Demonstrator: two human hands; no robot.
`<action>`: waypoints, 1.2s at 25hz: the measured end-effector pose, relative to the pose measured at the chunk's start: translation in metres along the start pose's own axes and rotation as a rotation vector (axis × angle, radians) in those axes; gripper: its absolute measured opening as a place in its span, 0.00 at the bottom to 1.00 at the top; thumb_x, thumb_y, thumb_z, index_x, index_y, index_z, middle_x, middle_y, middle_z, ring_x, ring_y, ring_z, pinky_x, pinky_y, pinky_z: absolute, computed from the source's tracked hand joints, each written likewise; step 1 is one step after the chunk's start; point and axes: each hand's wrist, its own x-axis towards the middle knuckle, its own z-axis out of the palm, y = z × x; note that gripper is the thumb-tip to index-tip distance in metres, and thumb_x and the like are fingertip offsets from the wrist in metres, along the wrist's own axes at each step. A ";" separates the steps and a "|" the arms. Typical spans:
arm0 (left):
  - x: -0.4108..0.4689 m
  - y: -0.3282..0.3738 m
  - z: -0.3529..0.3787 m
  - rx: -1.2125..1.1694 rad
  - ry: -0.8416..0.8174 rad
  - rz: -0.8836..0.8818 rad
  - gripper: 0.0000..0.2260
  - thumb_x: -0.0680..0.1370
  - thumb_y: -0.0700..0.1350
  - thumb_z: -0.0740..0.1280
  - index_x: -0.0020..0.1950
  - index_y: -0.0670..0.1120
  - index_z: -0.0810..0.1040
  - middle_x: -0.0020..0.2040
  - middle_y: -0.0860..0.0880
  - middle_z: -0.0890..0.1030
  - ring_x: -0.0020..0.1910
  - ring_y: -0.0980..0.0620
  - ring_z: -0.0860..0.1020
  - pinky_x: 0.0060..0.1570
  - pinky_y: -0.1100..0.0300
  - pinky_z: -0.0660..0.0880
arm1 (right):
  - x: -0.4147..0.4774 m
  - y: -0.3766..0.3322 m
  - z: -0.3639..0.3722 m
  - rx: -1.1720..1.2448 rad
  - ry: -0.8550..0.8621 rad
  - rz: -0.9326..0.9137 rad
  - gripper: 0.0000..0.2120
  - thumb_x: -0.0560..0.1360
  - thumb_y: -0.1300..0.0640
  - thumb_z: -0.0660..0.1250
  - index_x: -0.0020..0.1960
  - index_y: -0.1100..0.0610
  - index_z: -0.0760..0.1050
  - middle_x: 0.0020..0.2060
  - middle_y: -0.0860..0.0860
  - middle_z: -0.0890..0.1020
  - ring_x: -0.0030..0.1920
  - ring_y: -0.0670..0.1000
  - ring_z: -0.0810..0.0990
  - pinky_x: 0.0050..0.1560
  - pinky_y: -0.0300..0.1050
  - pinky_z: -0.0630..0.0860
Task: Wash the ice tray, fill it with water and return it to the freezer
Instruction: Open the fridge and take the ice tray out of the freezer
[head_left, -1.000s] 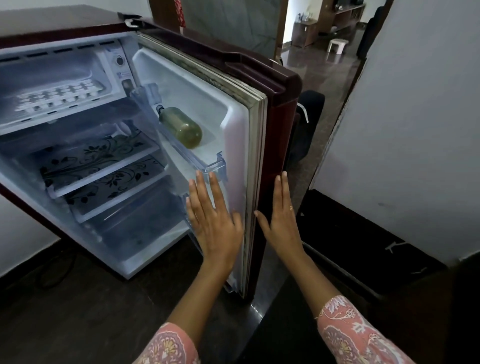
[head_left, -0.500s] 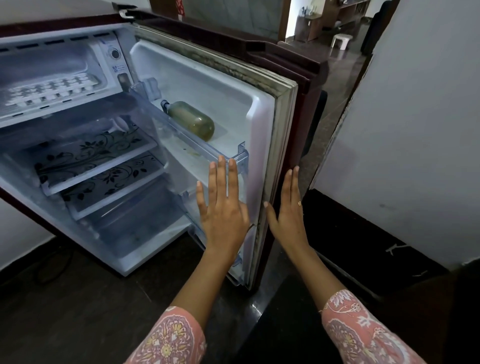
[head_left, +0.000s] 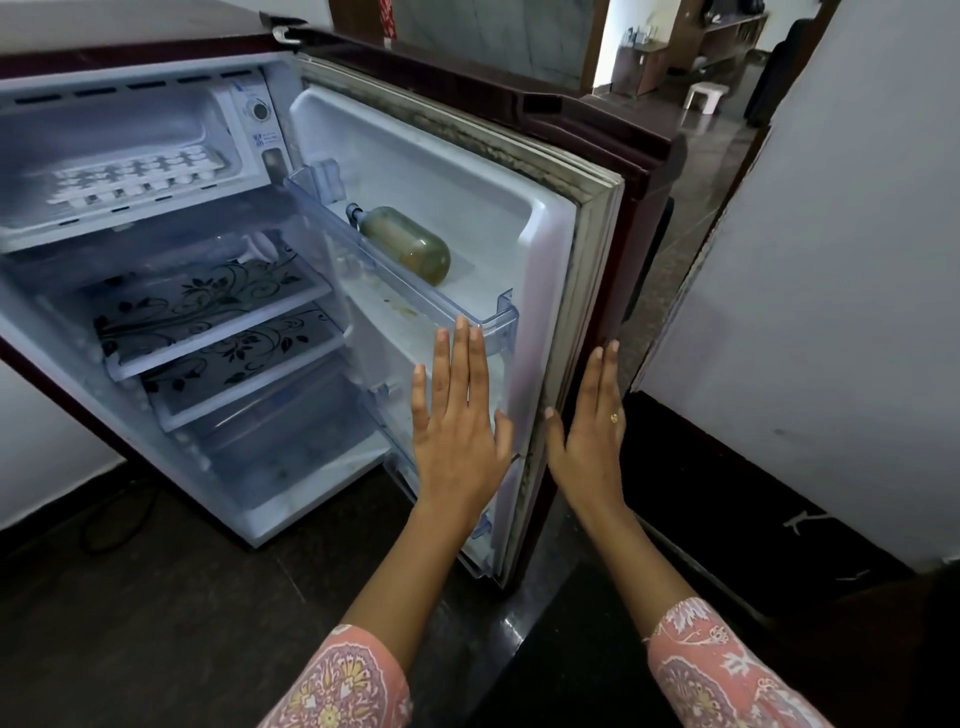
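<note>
We are seeing the ice tray (head_left: 132, 179) lying flat in the freezer box at the fridge's (head_left: 156, 312) upper left, likely so water would not spill. Rightward, a bottle (head_left: 410, 244) is resting in the door rack. Our left hand (head_left: 457, 421) is spreading flat before the inner door (head_left: 441, 171), our right hand (head_left: 589, 431) flat by its edge, both empty, probably for swinging it. Dark floor (head_left: 156, 623) is lying below, a white wall (head_left: 831, 260) standing rightward.

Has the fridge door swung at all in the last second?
Yes. Judged against the white ice tray in the freezer, the maroon fridge door has swung farther open, to the right, with both hands flat near its edge.
</note>
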 end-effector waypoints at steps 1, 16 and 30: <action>-0.004 -0.004 0.001 -0.007 -0.017 0.001 0.38 0.73 0.47 0.61 0.76 0.41 0.44 0.78 0.44 0.46 0.76 0.49 0.47 0.73 0.50 0.41 | -0.004 -0.005 0.002 -0.027 0.062 -0.023 0.36 0.78 0.59 0.59 0.75 0.55 0.37 0.75 0.51 0.40 0.76 0.50 0.43 0.74 0.54 0.46; -0.041 -0.158 0.019 0.029 -0.117 -0.284 0.31 0.77 0.48 0.57 0.76 0.40 0.49 0.76 0.44 0.49 0.75 0.54 0.37 0.73 0.52 0.37 | -0.005 -0.094 0.134 -0.176 -0.260 -0.537 0.30 0.77 0.52 0.56 0.76 0.53 0.48 0.75 0.47 0.50 0.76 0.49 0.46 0.75 0.50 0.41; 0.019 -0.339 0.057 0.069 -0.161 -0.391 0.27 0.80 0.50 0.50 0.76 0.39 0.49 0.77 0.42 0.51 0.76 0.49 0.46 0.72 0.54 0.37 | 0.068 -0.222 0.287 -0.166 -0.263 -0.614 0.27 0.79 0.48 0.51 0.75 0.56 0.52 0.75 0.51 0.55 0.75 0.50 0.47 0.73 0.49 0.37</action>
